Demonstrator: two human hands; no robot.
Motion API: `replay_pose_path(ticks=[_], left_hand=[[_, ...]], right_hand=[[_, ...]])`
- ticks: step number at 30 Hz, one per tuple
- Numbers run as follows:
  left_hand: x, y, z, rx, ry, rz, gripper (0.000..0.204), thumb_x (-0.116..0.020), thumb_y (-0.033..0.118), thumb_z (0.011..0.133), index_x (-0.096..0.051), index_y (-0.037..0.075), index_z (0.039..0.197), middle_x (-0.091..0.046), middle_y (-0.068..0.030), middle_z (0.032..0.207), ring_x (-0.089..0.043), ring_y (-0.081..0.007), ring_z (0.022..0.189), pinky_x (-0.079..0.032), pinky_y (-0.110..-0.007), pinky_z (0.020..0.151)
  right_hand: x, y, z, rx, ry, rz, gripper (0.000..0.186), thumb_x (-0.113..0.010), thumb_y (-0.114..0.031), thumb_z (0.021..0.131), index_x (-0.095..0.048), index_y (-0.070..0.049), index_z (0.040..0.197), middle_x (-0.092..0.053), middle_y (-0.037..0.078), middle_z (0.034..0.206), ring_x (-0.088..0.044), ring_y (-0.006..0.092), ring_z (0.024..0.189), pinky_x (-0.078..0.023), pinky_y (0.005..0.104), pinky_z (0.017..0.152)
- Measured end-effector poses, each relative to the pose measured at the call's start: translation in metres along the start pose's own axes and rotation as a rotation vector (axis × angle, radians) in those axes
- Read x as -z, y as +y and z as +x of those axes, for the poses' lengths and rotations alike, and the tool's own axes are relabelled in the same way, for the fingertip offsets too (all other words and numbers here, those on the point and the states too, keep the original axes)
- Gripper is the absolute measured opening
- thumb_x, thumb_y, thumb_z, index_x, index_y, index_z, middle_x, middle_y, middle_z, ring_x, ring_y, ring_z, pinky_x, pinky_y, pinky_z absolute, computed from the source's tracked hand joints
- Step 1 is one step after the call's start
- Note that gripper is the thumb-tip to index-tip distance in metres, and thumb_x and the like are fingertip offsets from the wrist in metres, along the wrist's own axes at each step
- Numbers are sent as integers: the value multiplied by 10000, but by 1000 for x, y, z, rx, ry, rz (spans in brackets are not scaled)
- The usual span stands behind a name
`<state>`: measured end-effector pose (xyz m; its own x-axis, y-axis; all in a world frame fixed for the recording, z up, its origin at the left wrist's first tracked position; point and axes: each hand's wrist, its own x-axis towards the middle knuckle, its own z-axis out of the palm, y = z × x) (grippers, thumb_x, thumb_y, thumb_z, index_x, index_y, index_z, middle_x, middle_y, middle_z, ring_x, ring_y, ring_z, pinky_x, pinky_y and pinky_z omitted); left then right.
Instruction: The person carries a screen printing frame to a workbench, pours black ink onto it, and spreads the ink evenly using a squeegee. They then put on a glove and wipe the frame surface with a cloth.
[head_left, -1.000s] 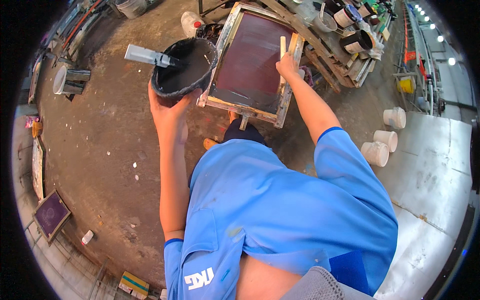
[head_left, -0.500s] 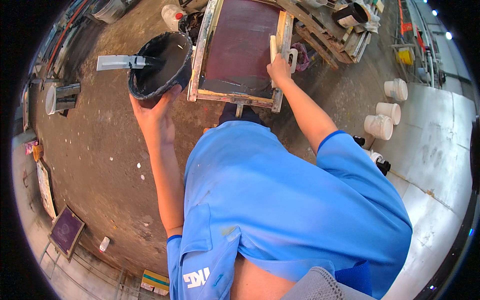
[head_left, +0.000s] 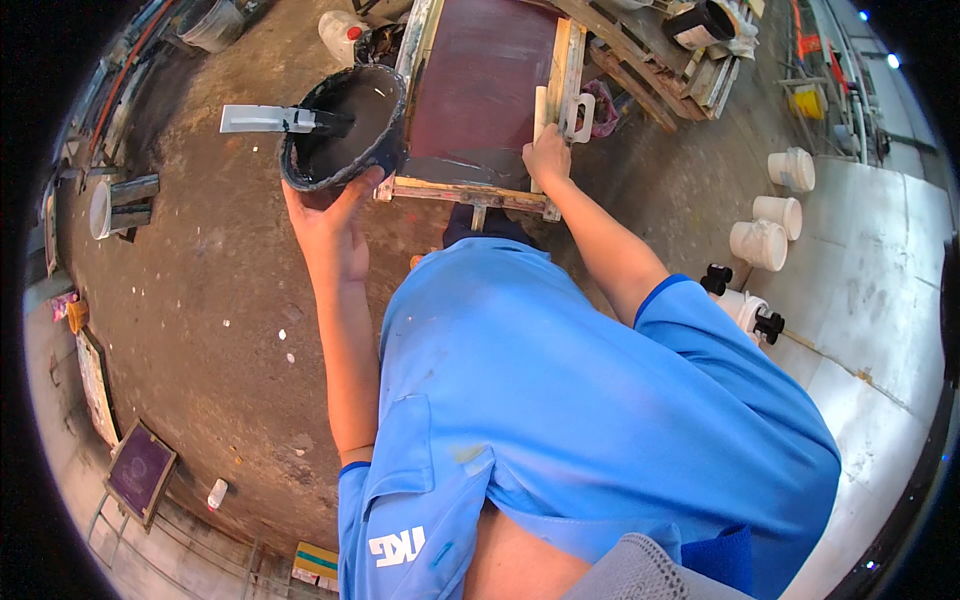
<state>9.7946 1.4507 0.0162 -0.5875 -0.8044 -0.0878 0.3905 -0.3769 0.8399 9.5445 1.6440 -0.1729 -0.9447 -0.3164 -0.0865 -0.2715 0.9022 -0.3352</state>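
From the middle of the view, the framed screen (head_left: 485, 80) lies at 12 o'clock. The pot (head_left: 384, 157) sits at 11, the left hand (head_left: 325, 225) at its 6 o'clock side, a spatula (head_left: 262, 119) in it pointing to 9. At 1 o'clock, the right hand (head_left: 547, 158) is on a bar (head_left: 540, 112) along the screen's 4 o'clock side; beyond lies a pallet (head_left: 640, 78). Tubs (head_left: 778, 217) stand between 2 and 3, a smaller frame (head_left: 140, 472) at 8.
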Motion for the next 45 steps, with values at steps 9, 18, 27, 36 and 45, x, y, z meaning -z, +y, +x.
replay_pose_path(ticks=[9,18,27,36,45], left_hand=[[4,-6,-4,-32,38,42,717,-745,-131,675,-450,48,1303,-550,-100,1242,-565,-230,1134,-526,-374,926],[9,-2,-12,10,44,35,722,-740,-138,681,-437,54,1308,-540,-96,1254,-576,-228,1116,-559,-358,868],[24,-2,-26,-46,78,59,692,-746,-105,701,-457,79,1302,-582,-81,1215,-613,-200,1062,-573,-333,844],[26,3,-43,-24,158,46,736,-728,-147,681,-436,60,1325,-538,-78,1269,-544,-201,1161,-478,-357,965],[14,-5,-24,-92,188,41,758,-748,-126,675,-429,74,1333,-543,-60,1266,-543,-200,1166,-479,-359,958]], right_hand=[[-8,-15,10,-111,1,137,408,-547,-192,811,-416,82,1083,-600,326,1023,-602,494,971,-478,522,883],[-46,-56,1,213,23,86,390,-595,-162,797,-433,51,1080,-592,266,964,-652,434,830,-551,492,728],[-46,-56,-53,896,-126,-31,471,-689,-288,811,-482,-65,1171,-529,158,930,-655,317,739,-542,405,582],[-42,-29,-89,1153,-29,-43,615,-716,-319,775,-508,-169,1335,-503,140,948,-611,272,697,-504,383,582],[21,-35,-32,1139,-144,-67,533,-709,-166,723,-577,-170,1240,-547,54,951,-564,258,956,-466,395,750]])
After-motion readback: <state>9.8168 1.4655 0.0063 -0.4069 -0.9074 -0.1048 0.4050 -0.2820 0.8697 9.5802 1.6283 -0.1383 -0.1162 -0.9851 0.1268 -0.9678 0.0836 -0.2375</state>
